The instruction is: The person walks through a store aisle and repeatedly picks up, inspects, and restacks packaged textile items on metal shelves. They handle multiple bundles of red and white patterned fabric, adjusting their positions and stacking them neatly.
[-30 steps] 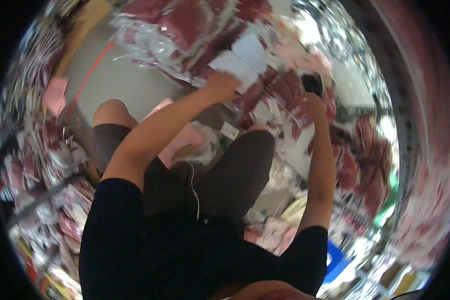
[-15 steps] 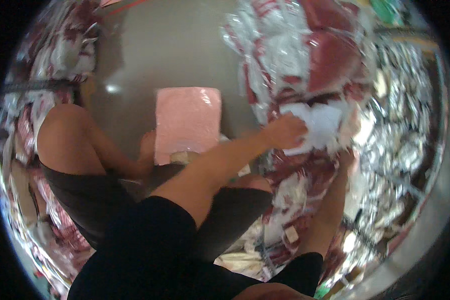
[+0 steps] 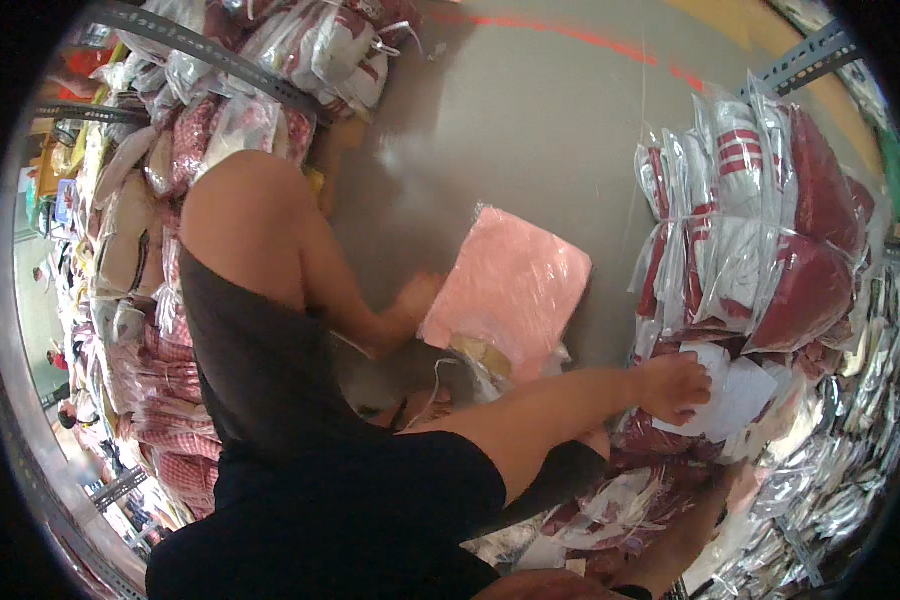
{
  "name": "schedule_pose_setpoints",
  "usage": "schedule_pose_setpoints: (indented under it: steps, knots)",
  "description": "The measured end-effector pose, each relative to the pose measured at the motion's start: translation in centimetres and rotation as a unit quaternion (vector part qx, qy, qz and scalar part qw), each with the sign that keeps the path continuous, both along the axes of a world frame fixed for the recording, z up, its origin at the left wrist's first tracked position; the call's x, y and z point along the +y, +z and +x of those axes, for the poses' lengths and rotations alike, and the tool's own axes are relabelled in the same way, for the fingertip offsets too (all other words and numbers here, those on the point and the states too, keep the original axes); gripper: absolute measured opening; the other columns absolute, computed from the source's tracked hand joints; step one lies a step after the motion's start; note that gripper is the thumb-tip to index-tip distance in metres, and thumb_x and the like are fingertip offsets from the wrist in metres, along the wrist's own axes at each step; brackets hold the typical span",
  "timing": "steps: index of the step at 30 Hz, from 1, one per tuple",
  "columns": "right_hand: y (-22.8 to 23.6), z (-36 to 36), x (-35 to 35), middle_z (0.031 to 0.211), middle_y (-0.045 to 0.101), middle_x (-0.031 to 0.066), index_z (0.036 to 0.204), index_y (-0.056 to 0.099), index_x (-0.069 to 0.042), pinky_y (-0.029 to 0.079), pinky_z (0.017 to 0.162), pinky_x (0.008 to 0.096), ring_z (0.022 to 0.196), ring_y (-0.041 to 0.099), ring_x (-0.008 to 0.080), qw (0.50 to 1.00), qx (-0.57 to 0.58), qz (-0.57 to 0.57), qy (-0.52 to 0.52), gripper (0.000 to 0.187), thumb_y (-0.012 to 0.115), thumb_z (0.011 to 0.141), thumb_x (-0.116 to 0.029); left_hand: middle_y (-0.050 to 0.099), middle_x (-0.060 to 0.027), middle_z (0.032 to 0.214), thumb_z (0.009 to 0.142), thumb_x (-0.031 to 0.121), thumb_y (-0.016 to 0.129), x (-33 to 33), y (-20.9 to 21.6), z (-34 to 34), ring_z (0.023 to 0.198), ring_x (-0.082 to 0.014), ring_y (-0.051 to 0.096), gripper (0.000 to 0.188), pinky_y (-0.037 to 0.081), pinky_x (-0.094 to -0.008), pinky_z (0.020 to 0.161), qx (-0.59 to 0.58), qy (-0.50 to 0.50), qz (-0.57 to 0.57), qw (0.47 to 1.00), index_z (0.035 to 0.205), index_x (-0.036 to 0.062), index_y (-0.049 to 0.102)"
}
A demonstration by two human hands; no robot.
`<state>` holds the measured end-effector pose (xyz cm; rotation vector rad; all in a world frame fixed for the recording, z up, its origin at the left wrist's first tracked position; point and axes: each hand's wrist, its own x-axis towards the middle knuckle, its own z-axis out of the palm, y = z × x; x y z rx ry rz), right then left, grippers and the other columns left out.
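Note:
My left hand (image 3: 678,388), its arm stretched across to the right, has its fingers curled on white paper (image 3: 745,398). The paper looks creased and lies on dark red plastic-wrapped bundles (image 3: 660,438). My right hand (image 3: 722,492) is below the paper, in shadow beside the bundles; its fingers do not show clearly. Just beyond the paper stands a tied stack of dark red and white garments (image 3: 740,225) in clear bags. A flat pink folded piece (image 3: 515,285) in clear plastic lies on the floor in front of me, apart from both hands.
My bare bent knee (image 3: 245,215) is at the left. Behind it, bagged red-checked goods (image 3: 175,370) fill a shelf. Many thin plastic-wrapped packets (image 3: 845,480) line the right side. Grey metal shelf bars (image 3: 810,58) cross both upper corners. A red line (image 3: 570,38) marks the grey floor.
The view has swung, so the pink piece and bagged garments sit farther right and lower. My left hand stays at the paper. My right hand, earlier beside the paper's right edge, now shows below it.

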<state>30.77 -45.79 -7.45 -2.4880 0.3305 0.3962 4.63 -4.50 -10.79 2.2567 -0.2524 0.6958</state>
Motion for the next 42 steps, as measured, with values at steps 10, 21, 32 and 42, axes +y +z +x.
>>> schedule_pose_setpoints:
  steps: [10, 21, 32, 42]
  knots:
    - [8.0, -3.6, -3.2, 0.125, 0.055, 0.0199, 0.129, 0.051, -0.001, 0.050, 0.086, 0.0381, 0.106, 0.058, 0.0297, 0.976, -0.158, -0.131, 0.074, 0.054, 0.068, 0.084, -0.027, 0.053, -0.0049, 0.085, 0.076, 0.039, 0.062, 0.0, 1.6, 0.2, 0.085, -0.0216, 0.054, 0.030, 0.038, -0.0378, 0.079, -0.015, 0.003, -0.021, 1.000, 0.085, 0.0110, 0.059]
    - [9.0, -24.1, 21.1, 0.136, 0.047, 0.0214, 0.142, 0.040, -0.003, 0.044, 0.096, 0.0421, 0.118, 0.052, 0.0338, 0.963, -0.019, -0.122, 0.241, 0.074, 0.071, 0.082, -0.033, 0.065, -0.0091, 0.103, 0.081, 0.042, 0.062, 0.7, 4.9, 0.0, 0.098, -0.0273, 0.060, 0.039, 0.043, -0.0398, 0.087, 0.313, -0.127, 0.120, 0.934, 0.101, 0.0095, 0.068]
    - [4.0, -27.8, 17.1, 0.148, 0.020, 0.0350, 0.151, 0.020, -0.012, 0.021, 0.110, 0.0584, 0.138, 0.019, 0.0510, 0.937, 0.028, -0.183, 0.295, 0.120, 0.076, 0.060, -0.066, 0.057, -0.0161, 0.120, 0.089, 0.026, 0.066, 16.5, 34.0, -14.8, 0.111, -0.0314, 0.055, 0.037, 0.044, -0.0434, 0.092, 0.131, -0.683, -0.452, 0.558, 0.114, -0.0007, 0.058]
    - [4.6, -27.7, 20.5, 0.152, 0.019, 0.0278, 0.153, 0.014, -0.021, 0.020, 0.107, 0.0652, 0.140, 0.014, 0.0487, 0.945, 0.038, -0.211, 0.245, 0.120, 0.072, 0.060, -0.070, 0.059, -0.0170, 0.107, 0.092, 0.024, 0.062, 17.9, 35.1, -15.8, 0.100, -0.0356, 0.057, 0.027, 0.045, -0.0452, 0.088, 0.123, -0.542, -0.581, 0.595, 0.105, 0.0003, 0.062]
